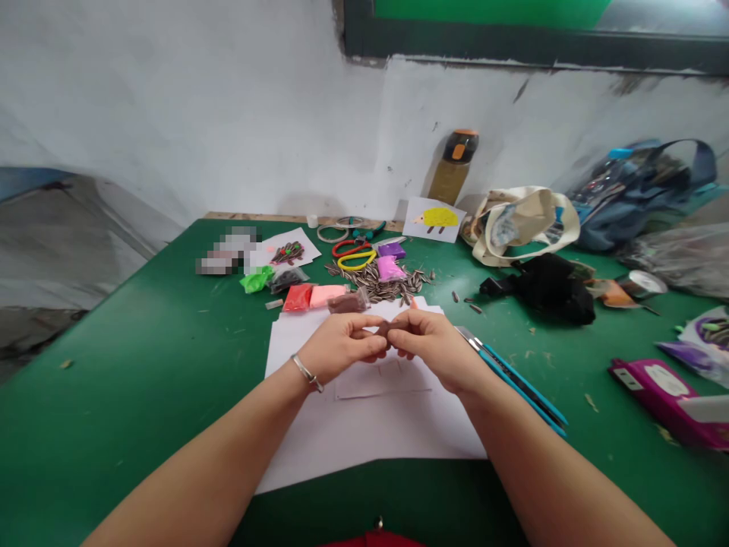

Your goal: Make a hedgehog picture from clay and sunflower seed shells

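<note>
Head view is looking down at two bare forearms reaching in from the bottom corners, wrists angled inward, bringing the left hand (342, 348) and the right hand (436, 351) together above a white paper sheet (364, 433). Both hands are closed, pinching a small lump of brown modelling clay (383, 329) between their fingertips. The lump is sitting where the hands meet, raised over the paper; its long axis seems to be running left to right, though the fingers are hiding most of it. A silver bangle (306, 372) is circling the left wrist, and a blue-edged metal ruler (512, 384) is lying just beside the right hand. Red and pink clay packets (304, 296) and a heap of sunflower seeds (376, 282) are lying on the green table (114, 425), which is standing against a whitewashed wall (199, 114).
</note>
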Demonstrator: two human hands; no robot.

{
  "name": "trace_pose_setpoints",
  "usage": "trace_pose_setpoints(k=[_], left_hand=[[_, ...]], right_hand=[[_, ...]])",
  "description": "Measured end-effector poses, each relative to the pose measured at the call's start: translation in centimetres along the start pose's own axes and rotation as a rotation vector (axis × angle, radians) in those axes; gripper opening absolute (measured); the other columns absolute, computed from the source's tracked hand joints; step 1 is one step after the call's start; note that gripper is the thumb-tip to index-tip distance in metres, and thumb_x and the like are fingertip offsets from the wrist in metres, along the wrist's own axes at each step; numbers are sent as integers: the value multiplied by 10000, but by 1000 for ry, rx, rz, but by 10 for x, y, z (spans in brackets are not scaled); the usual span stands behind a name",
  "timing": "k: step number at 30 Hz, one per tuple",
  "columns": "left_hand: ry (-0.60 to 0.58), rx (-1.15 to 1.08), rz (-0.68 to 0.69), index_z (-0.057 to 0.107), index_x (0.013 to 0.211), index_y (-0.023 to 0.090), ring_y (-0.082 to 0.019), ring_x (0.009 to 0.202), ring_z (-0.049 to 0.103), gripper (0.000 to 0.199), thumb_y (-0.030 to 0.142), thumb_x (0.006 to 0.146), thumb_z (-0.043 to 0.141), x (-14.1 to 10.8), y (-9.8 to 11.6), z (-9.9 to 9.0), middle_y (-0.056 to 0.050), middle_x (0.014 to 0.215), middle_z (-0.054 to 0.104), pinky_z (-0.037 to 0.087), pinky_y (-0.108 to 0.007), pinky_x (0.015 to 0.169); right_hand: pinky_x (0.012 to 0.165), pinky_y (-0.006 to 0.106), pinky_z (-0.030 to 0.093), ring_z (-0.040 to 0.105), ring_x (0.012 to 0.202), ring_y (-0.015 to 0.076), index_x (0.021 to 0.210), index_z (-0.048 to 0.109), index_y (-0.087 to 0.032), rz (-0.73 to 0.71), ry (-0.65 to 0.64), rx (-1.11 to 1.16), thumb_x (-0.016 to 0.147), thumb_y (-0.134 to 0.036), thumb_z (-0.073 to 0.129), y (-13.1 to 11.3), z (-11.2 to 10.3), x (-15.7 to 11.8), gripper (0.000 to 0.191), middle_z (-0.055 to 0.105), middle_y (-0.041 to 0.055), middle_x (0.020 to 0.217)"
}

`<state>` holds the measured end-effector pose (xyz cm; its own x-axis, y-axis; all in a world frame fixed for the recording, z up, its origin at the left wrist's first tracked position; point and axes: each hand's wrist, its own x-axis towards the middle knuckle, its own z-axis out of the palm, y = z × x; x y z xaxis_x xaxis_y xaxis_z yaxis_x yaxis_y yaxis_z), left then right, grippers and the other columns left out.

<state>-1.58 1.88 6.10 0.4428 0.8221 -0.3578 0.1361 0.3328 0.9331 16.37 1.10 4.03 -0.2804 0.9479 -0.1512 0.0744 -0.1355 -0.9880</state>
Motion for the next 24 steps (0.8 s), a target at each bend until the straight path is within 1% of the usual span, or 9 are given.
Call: trace_pose_setpoints(k=[2,3,6,7,9,12,17,22,24], left_hand=[[28,19,-23,613,1147,144,-147,767,658,404,209,753,672,0,1,0,-45,802,710,544,-303,736],[43,42,-26,631,1106,138,-143,745,656,363,214,753,671,-1,2,-1,-48,803,707,542,-287,705],[67,131,3,682,810,119,-112,629,625,121,224,765,643,-1,5,-1,-34,716,679,508,-222,592],[74,149,15,669,726,117,-104,595,611,118,222,767,633,-1,6,0,-27,673,664,492,-209,563],[96,164,31,648,660,119,-98,552,593,147,218,766,623,-1,7,0,-16,604,639,467,-198,527],[118,183,46,645,656,122,-102,530,589,154,228,764,620,-1,5,0,-15,562,630,452,-197,507],[133,182,50,643,657,125,-107,535,602,157,235,767,624,0,2,1,-24,582,646,475,-199,513],[35,143,42,670,788,122,-150,693,652,382,487,825,563,0,1,-4,-80,773,692,528,-254,630],[32,147,53,669,887,142,-157,740,651,398,518,817,560,0,0,-5,-76,840,692,525,-261,645]], right_hand=[[594,265,415,528,620,112,764,628,-172,-2,8,14,747,-273,647,-1,-1,0,105,619,-1,699],[597,267,418,526,624,113,769,632,-173,1,12,19,747,-281,650,-1,-1,0,111,620,0,710],[603,276,427,529,638,118,817,646,-179,15,19,28,753,-311,655,-2,-1,-1,146,632,10,759],[605,279,431,538,652,123,848,651,-182,18,14,32,754,-319,659,-2,-1,-1,166,641,16,785],[610,282,437,560,693,135,903,657,-183,21,-12,44,750,-335,672,-2,-1,-1,217,656,33,841],[599,277,430,581,720,148,925,651,-175,37,-44,64,733,-343,695,-1,2,-1,258,668,48,849],[594,267,412,599,712,146,855,605,-181,15,-34,123,721,-246,685,1,7,-1,169,661,18,776],[671,282,434,590,723,134,832,601,-185,-19,-11,174,706,-190,682,1,5,-1,150,642,-5,770],[714,303,448,607,758,147,871,600,-189,-15,-33,199,715,-187,676,1,5,-2,173,658,7,804]])
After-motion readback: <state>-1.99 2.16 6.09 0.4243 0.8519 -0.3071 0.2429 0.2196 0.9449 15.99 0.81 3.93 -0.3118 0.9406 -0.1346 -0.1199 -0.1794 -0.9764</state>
